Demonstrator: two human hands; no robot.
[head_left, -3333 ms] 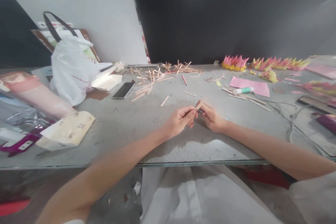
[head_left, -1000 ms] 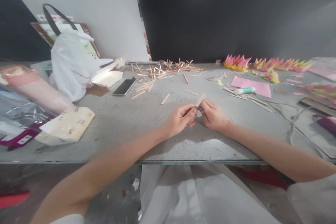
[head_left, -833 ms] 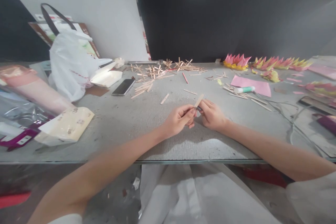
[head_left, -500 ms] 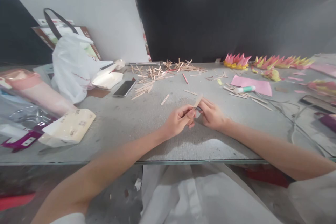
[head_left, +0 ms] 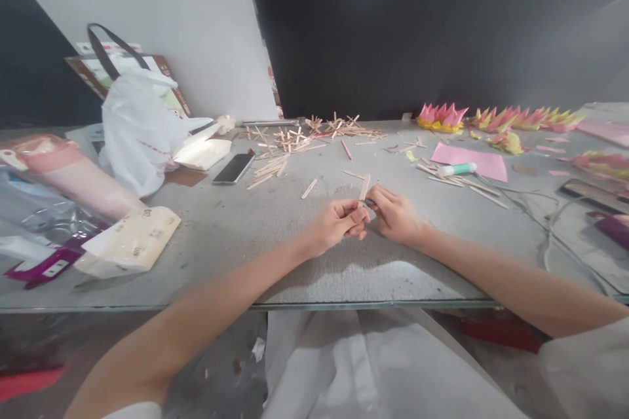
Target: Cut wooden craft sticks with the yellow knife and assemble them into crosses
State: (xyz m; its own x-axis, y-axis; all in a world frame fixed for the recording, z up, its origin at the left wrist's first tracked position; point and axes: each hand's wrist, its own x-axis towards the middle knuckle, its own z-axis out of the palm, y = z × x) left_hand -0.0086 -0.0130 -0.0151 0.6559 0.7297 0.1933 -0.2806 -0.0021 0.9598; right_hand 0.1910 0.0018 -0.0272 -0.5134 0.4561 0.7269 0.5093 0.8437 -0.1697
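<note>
My left hand (head_left: 338,225) is closed, pinching a wooden craft stick (head_left: 365,187) that points up and away from me. Close on its right, my right hand (head_left: 394,215) is closed around a small dark, blade-like tool (head_left: 367,201). That tool lies across the stick, just above the left fingertips; most of it is hidden by the fingers. Beyond the hands, a single craft stick (head_left: 308,189) rests on the grey table (head_left: 236,236).
At the back is a heap of craft sticks (head_left: 289,137), with a phone (head_left: 234,169) to its left. Pink paper (head_left: 474,156), a glue stick (head_left: 457,169) and paper lotus flowers (head_left: 442,119) lie on the right. A plastic bag (head_left: 135,127) and pink bottle (head_left: 78,170) occupy the left.
The craft stick has turned from leaning right to nearly upright. My right hand has shifted slightly, and the dark tool shows more clearly across the stick.
</note>
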